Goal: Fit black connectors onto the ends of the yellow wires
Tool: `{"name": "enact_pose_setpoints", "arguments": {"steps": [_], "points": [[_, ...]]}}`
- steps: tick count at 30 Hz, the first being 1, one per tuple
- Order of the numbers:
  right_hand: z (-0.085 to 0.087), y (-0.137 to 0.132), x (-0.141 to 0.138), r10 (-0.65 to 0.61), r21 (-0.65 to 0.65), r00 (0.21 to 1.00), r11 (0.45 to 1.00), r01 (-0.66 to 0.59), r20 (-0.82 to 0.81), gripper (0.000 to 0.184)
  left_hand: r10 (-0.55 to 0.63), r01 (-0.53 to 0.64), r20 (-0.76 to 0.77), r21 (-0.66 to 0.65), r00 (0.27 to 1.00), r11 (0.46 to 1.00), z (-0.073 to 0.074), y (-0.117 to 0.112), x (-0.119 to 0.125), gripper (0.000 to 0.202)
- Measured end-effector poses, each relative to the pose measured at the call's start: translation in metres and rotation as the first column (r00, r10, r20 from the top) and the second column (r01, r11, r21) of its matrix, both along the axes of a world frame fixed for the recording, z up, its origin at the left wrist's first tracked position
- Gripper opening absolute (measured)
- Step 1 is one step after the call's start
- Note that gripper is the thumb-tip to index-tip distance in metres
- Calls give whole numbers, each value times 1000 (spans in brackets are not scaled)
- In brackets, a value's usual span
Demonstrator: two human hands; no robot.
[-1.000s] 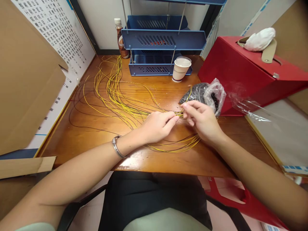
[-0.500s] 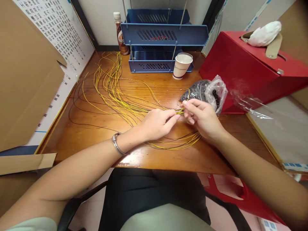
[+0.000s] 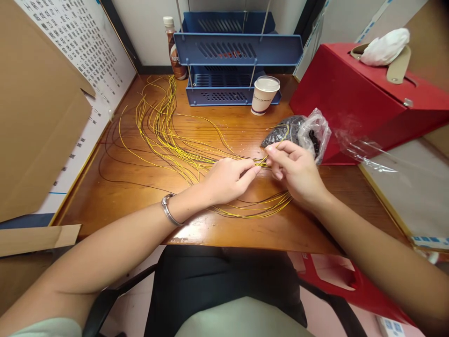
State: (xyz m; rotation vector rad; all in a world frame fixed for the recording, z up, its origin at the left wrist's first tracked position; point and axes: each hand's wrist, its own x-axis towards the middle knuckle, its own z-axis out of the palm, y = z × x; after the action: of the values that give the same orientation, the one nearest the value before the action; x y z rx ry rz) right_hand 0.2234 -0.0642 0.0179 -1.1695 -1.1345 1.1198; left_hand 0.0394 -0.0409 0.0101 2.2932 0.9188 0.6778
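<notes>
Yellow and dark wires (image 3: 164, 140) fan out in a loose bundle across the wooden table, and several curve back below my hands. My left hand (image 3: 233, 178) is closed, pinching a yellow wire between thumb and forefinger over the bundle. Just right of it, my right hand (image 3: 294, 166) pinches the same yellow wire (image 3: 264, 160) between its fingertips. The wire's free end arcs up above my right hand, in front of a clear plastic bag (image 3: 312, 128) of small black pieces. Whether the right hand's curled fingers hold more wires is hidden.
A paper cup (image 3: 265, 96) stands before a blue two-tier rack (image 3: 238, 50), with a brown drink bottle (image 3: 174, 51) to its left. A red box (image 3: 343, 98) is at the right. Cardboard (image 3: 38, 112) leans at the left. The table's front edge (image 3: 224, 244) borders my lap.
The free end of the yellow wire has swung right and now curves further over my right hand. Both hands keep nearly the same place and pinch.
</notes>
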Motion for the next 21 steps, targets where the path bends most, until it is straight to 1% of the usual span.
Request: {"name": "enact_pose_setpoints", "arguments": {"steps": [3,4,5,7,10,12,14,16,18,19,21], "points": [[0,-4,-3,148,-40,984,989,-145,100,34,-11,11,7,-17,1000,1000,0,0,0,37],[0,-5,-4,171,-48,978,985,-166,119,35,-12,12,7,-21,1000,1000,0,0,0,36],[0,-5,-5,168,-45,977,986,-163,129,37,-10,10,7,-22,1000,1000,0,0,0,35],[-1,-5,-4,87,-10,990,996,-86,116,38,5,-4,3,-15,1000,1000,0,0,1,36],[-2,0,-1,-88,62,996,994,86,20,34,19,-19,-3,-3,1000,1000,0,0,1,39],[-3,2,2,-123,73,992,989,125,-34,33,11,-11,-2,-4,1000,1000,0,0,1,41],[-2,3,2,-73,59,997,995,75,-25,35,3,-3,0,-6,1000,1000,0,0,1,40],[-2,1,1,35,25,998,999,-36,46,37,-2,2,2,-6,1000,1000,1,0,0,39],[-1,-2,-2,134,-12,983,991,-133,124,40,-12,12,7,-6,1000,1000,1,0,0,36],[0,-3,-3,157,-21,976,988,-156,153,41,-18,18,9,-5,1000,1000,1,-1,0,35],[0,-5,-5,139,-14,974,990,-138,178,43,-21,21,18,5,1000,1000,1,-1,0,34]]}}
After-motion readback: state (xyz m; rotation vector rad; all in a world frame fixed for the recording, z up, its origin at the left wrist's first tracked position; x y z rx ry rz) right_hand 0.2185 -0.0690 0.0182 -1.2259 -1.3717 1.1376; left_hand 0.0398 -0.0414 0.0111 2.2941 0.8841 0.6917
